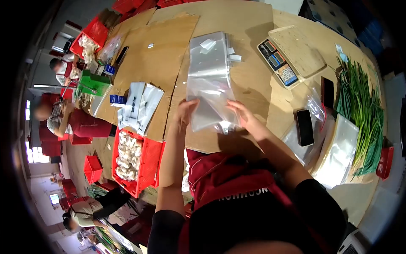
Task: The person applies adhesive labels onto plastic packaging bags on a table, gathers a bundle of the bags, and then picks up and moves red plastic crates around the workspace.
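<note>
A stack of clear plastic bags lies on the cardboard-covered table, with small white labels on and beside it. At its near end, my left hand pinches the left edge of a clear bag. My right hand has its thumb and fingers closed on the right edge of the same bag. The bag looks loose and wrinkled between the two hands, its lower end near the table's front edge.
A scale, two phones, more plastic bags and green stalks are on the right. On the left are printed bags, a blue box, a red crate of white packs, and several people farther off.
</note>
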